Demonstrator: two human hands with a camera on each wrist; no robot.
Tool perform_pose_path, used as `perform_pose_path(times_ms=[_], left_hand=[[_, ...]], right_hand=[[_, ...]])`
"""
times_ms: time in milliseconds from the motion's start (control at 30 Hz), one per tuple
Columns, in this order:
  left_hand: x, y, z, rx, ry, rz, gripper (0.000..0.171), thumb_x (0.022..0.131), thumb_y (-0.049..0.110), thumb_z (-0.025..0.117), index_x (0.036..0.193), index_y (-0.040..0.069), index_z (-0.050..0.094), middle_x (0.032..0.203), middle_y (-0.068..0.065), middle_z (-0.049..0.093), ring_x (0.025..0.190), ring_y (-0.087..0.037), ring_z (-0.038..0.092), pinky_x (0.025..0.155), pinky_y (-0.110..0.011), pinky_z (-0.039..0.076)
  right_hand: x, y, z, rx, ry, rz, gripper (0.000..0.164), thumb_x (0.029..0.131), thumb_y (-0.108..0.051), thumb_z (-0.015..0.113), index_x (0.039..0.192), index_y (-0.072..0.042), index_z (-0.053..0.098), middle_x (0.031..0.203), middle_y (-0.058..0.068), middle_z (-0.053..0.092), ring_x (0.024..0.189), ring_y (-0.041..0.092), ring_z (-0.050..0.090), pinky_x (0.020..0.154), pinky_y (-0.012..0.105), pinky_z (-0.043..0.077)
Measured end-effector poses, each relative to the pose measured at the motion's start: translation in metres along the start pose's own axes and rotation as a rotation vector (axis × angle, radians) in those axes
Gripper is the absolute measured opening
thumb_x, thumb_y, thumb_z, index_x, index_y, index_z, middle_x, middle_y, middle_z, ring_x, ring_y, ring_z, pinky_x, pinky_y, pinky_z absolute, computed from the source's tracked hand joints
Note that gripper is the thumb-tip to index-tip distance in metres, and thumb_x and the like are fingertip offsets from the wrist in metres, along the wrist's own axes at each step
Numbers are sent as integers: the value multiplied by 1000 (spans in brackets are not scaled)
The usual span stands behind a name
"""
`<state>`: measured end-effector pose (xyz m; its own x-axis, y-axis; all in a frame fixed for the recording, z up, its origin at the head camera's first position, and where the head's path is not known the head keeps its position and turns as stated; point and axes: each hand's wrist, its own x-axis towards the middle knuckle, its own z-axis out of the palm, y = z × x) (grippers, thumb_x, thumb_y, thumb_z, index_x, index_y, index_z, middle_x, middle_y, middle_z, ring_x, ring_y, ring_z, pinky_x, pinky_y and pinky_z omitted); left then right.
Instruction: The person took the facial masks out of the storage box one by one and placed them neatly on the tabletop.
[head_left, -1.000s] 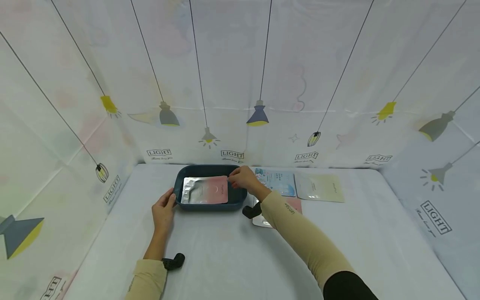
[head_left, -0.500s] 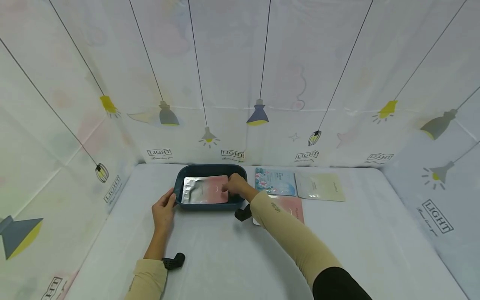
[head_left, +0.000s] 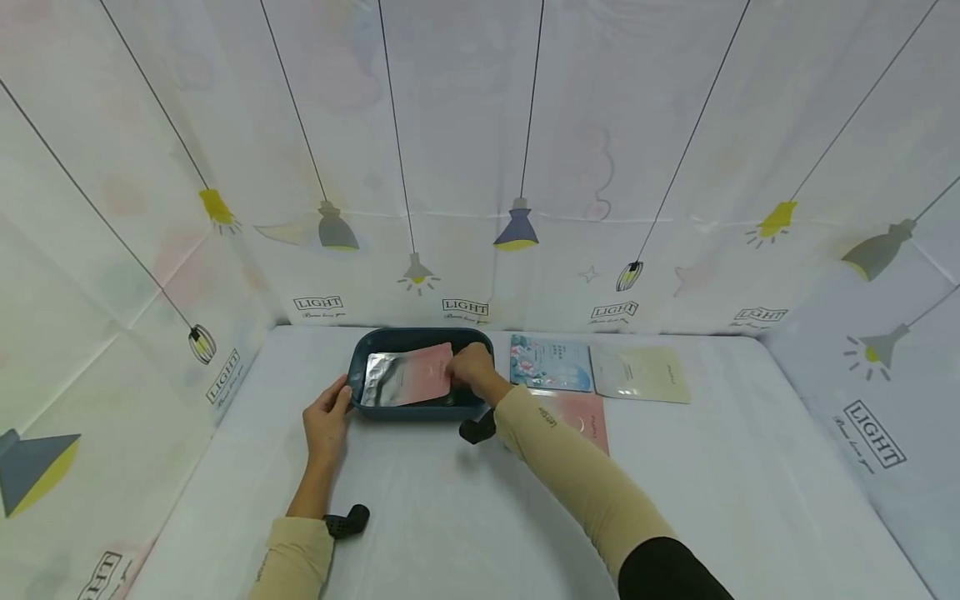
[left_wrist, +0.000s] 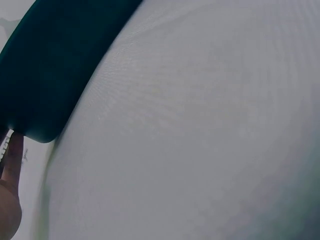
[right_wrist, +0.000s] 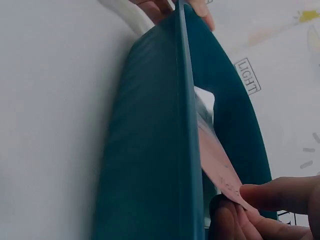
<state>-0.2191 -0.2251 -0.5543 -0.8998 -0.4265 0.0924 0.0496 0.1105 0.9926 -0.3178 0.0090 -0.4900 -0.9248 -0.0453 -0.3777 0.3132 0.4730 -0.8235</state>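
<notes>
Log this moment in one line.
right hand: pinches pink-silver packet inside tray | left hand: grips tray's left end | on table, right of tray: blue packet, yellowish packet, another pink packet

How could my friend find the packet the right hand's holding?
On the white table, find the teal tub. In it is a silver-and-pink packet, its pink end pinched by the right hand. Another pink packet lies outside the tub; this one is held.

Tray (head_left: 420, 414) dark teal; packet inside (head_left: 416, 375) silver, pink; floral packet (head_left: 551, 365) light blue; rightmost packet (head_left: 643, 373) pale yellow; backdrop (head_left: 457, 125) white, lamp-patterned.
</notes>
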Motion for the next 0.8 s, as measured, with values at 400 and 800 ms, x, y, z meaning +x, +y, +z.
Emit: perform_pose_path(times_ms=[400,800], left_hand=[[1,-2,-1,-57,-20,-37,39,99,16,56,134,-1,56,135,-24,57,90,2,69,77,-5,52],[0,0,-1,-37,-9,0,39,99,19,57,132,-2,57,131,-23,60,89,-3,70,76,-6,53]], right_hand=[[-14,-2,2,177,20,-23,14,84,0,66,94,5,73,90,16,71,62,18,66,73,40,62],[-14,-1,0,251,-22,-50,14,87,-1,66,99,3,70,88,12,68,63,15,64,70,34,62]])
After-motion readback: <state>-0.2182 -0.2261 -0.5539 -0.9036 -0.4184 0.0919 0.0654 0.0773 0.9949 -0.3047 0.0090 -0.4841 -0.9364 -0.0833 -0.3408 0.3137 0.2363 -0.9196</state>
